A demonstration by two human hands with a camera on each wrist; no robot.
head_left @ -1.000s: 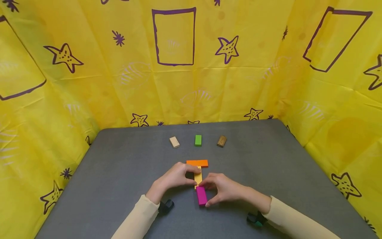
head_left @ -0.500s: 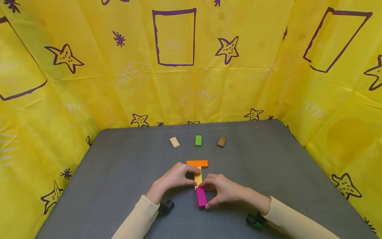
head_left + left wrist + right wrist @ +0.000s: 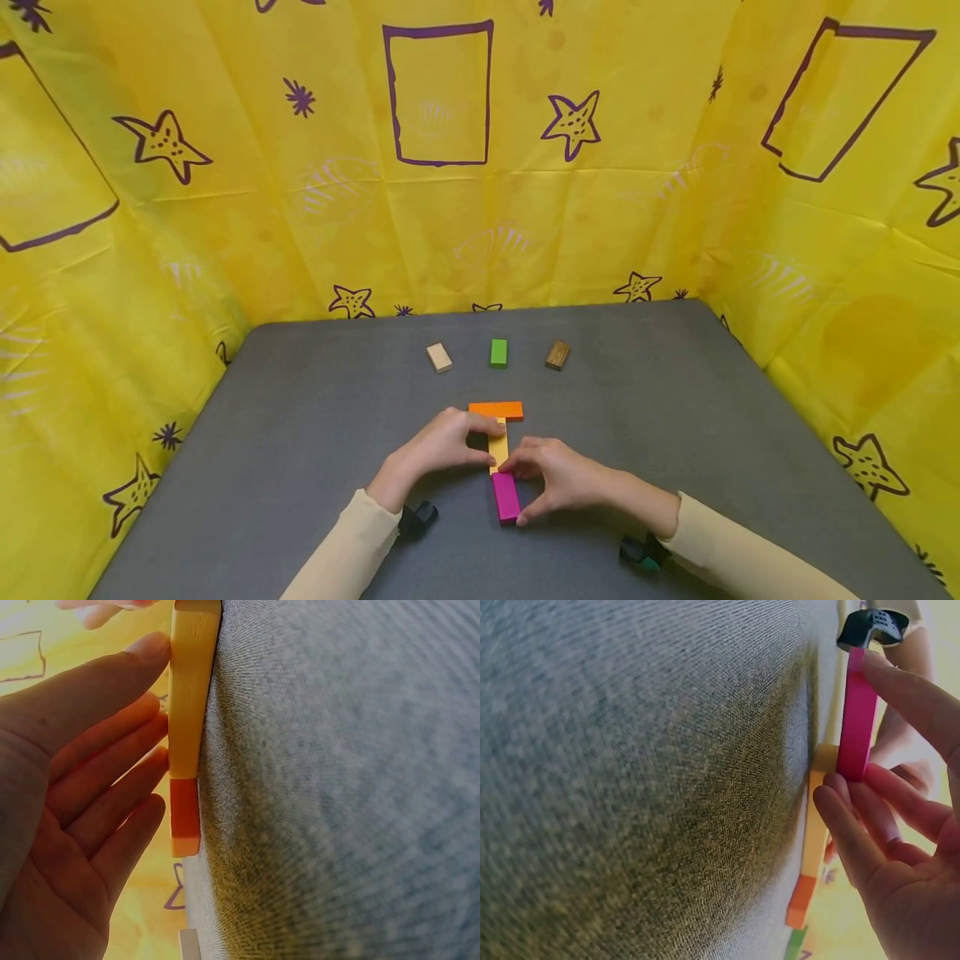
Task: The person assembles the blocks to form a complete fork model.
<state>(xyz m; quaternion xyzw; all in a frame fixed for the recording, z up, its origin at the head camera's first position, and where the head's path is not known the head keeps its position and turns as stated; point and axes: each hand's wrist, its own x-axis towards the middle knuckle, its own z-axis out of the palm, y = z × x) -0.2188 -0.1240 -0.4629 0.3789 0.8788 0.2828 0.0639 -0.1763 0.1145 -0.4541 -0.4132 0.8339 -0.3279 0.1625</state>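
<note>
My right hand (image 3: 562,473) pinches a magenta block (image 3: 506,500) lengthwise, thumb on its near end and fingers at its far end. In the right wrist view this magenta block (image 3: 858,716) stands off the cloth, its far end overlapping the near end of the yellow block (image 3: 819,817). Thumb and fingertips of my left hand (image 3: 446,437) rest on the top face of the yellow block (image 3: 498,448). Crosswise at the yellow block's far end lies an orange block (image 3: 496,410), so the two form a T.
Farther back on the grey table (image 3: 337,367) lie a pale wood block (image 3: 438,357), a green block (image 3: 498,353) and a brown block (image 3: 557,355) in a spaced row. A yellow patterned curtain (image 3: 480,217) encloses the back and sides.
The magenta block has shifted slightly toward the front edge, its far end now nearer the yellow block's near end. My left hand stays in place on the yellow block.
</note>
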